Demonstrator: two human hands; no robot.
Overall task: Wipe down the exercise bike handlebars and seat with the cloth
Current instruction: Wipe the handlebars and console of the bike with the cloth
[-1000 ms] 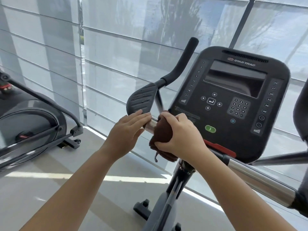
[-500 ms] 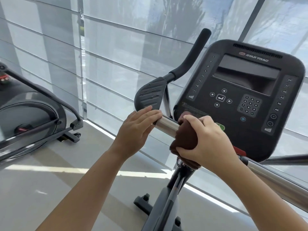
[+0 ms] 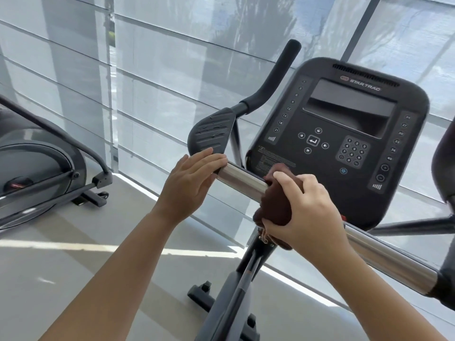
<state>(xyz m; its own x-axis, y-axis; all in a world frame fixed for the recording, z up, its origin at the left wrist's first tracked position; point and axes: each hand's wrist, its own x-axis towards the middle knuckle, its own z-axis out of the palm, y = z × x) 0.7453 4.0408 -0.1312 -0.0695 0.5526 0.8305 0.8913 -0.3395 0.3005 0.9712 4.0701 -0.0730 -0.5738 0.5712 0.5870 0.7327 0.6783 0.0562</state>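
Note:
The bike's chrome handlebar runs from centre down to the lower right. My right hand is wrapped around it, shut on a dark brown cloth pressed to the bar. My left hand rests with flat fingers over the bar's left end, just below the black elbow pad. A black upright grip rises behind the pad. The seat is out of view.
The black console with screen and keypad stands right behind the bar. The bike's post and base drop below my hands. Another exercise machine sits at the left on the grey floor. Shaded windows fill the background.
My right hand has slid the cloth to the right along the chrome bar, baring more metal between my hands. The left hand stays at the bar's left end.

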